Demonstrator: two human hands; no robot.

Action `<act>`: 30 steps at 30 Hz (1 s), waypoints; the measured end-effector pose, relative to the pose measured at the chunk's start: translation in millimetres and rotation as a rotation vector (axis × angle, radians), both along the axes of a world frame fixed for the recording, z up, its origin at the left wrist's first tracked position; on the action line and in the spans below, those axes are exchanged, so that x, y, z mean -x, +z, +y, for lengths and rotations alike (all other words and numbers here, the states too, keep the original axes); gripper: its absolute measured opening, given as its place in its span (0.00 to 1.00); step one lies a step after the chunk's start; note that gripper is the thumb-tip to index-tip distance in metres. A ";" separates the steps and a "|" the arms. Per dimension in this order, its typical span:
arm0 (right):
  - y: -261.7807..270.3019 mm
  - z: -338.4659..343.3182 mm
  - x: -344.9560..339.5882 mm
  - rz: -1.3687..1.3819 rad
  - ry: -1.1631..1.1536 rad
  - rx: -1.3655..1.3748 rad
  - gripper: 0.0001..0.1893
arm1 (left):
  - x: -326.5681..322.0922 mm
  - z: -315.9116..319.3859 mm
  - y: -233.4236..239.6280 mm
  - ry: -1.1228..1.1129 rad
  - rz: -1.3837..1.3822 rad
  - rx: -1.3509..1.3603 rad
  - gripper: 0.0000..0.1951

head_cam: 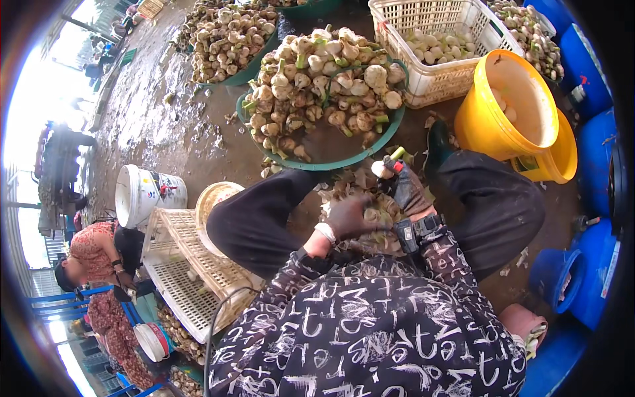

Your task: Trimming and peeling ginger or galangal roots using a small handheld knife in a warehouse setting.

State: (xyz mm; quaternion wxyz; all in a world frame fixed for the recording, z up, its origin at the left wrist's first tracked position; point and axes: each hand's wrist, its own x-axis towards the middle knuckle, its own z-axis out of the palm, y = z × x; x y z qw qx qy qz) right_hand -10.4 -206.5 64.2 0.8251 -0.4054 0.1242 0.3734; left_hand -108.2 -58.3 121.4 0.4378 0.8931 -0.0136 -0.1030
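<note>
My right hand [409, 191], in a dark worn glove, holds a whitish garlic bulb [381, 169] with a cut green stem [398, 153]. Something small and red shows at its fingertips; I cannot tell what it is. Motion blurs my gloved left hand [349, 216], which is low between my knees over a heap of dry garlic skins [354, 186]. Beside its fingers is another pale bulb [372, 215]; whether they grip it is unclear. Just beyond my hands stands a wide green tub [342, 161] piled with soiled, stemmed garlic bulbs [297, 94].
Right of the tub are a white plastic crate [421, 84] of peeled bulbs and a yellow bucket [476, 119] with a few bulbs inside. White crates [198, 263] and a white bucket [151, 193] stand at left, near a seated person [96, 248]. Blue barrels [598, 159] line the right.
</note>
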 end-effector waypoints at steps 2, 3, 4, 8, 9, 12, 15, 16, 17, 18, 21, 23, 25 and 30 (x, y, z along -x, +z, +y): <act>7.3 1.9 4.5 -0.067 0.051 -0.017 0.12 | -8.3 0.3 -3.5 0.252 -0.219 0.013 0.28; 11.3 2.7 7.1 -0.087 0.087 -0.045 0.13 | -14.3 0.2 -7.3 0.348 -0.333 0.022 0.29; 14.1 6.6 8.6 -0.201 0.107 0.096 0.12 | -18.9 2.6 -11.1 0.305 -0.200 0.140 0.28; 19.1 7.7 7.0 -0.470 0.138 0.431 0.10 | -26.0 6.8 -24.5 0.262 -0.097 0.174 0.24; 18.2 6.6 4.9 -0.502 0.184 0.453 0.09 | -25.1 8.6 -25.5 0.235 -0.093 0.232 0.24; 15.7 1.0 0.9 -0.521 0.275 0.501 0.10 | -22.1 14.8 -23.2 0.270 0.067 0.454 0.24; 18.6 -0.3 2.4 -0.388 0.310 0.372 0.12 | -19.5 21.7 -18.7 0.364 0.314 0.836 0.24; 21.1 0.3 3.9 -0.316 0.322 0.324 0.13 | -18.9 22.0 -18.7 0.383 0.372 0.912 0.24; 24.4 -0.1 4.4 -0.231 0.303 0.329 0.15 | -18.8 23.3 -19.6 0.430 0.391 0.994 0.24; 27.1 3.2 8.6 -0.188 0.267 0.332 0.19 | -18.9 21.5 -22.0 0.397 0.342 1.035 0.23; 32.9 5.3 13.2 -0.081 0.297 0.210 0.22 | -17.7 14.1 -32.7 0.460 0.205 0.947 0.23; 30.7 5.1 14.4 -0.128 0.369 0.236 0.24 | -17.2 9.4 -38.3 0.449 0.141 0.833 0.24; 22.6 5.6 12.3 -0.208 0.387 0.417 0.24 | -16.8 6.9 -39.4 0.426 0.126 0.544 0.24; -5.6 9.0 9.1 -0.463 0.359 0.599 0.16 | -14.4 7.1 -28.7 0.225 -0.233 -0.003 0.17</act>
